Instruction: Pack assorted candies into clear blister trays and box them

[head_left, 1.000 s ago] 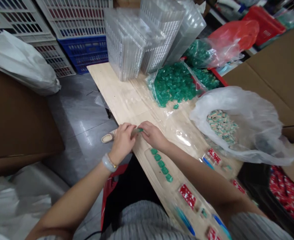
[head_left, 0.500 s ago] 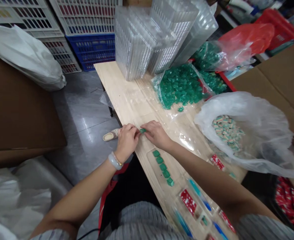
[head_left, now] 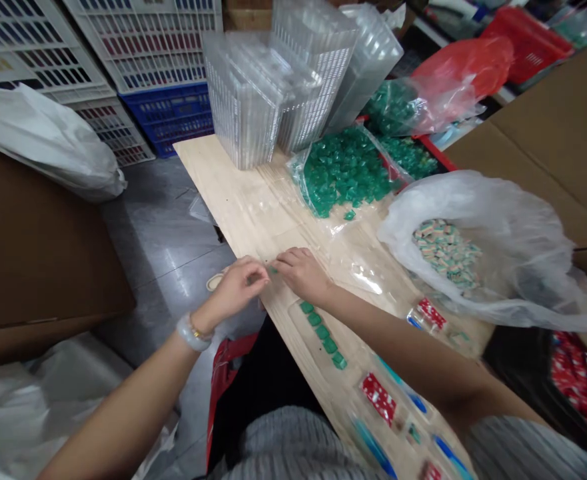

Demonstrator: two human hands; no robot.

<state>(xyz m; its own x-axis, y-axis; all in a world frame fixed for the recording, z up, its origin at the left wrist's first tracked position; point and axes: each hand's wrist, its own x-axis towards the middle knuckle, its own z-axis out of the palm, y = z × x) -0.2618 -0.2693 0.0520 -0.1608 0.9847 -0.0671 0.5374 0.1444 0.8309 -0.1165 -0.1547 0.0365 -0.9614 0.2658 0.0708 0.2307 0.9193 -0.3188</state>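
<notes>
At the near edge of the long pale wooden table [head_left: 233, 193], the person's left hand [head_left: 233, 290] and right hand [head_left: 300, 273] meet fingertip to fingertip over a small green wrapped candy [head_left: 273, 270]. The fingers of both hands are drawn together and pinched on that candy from opposite sides, the left from the table's outer edge, the right from further in. The left wrist wears a pale smooth bangle [head_left: 192, 333]. Just beside the right wrist, toward the person, a clear plastic blister tray [head_left: 353, 373] lies flat on the wood; a row of 5 green candies [head_left: 323, 335] sits in its nearest slots, and further along it hold red patterned packets [head_left: 379, 398] and blue pieces [head_left: 370, 443]. Across the table from the hands, an open clear bag of loose green candies [head_left: 346, 170] lies on its side, with 1 stray green piece just outside its mouth. To the right of it a large white translucent plastic bag [head_left: 493, 247] stands open, holding striped pastel candies [head_left: 446, 252]. At the far end of the table, tall stacks of empty clear plastic trays [head_left: 283, 87] lean together. Beyond them stand white and blue lattice crates [head_left: 143, 60], and a red plastic bag [head_left: 460, 70] rests at the upper right.
</notes>
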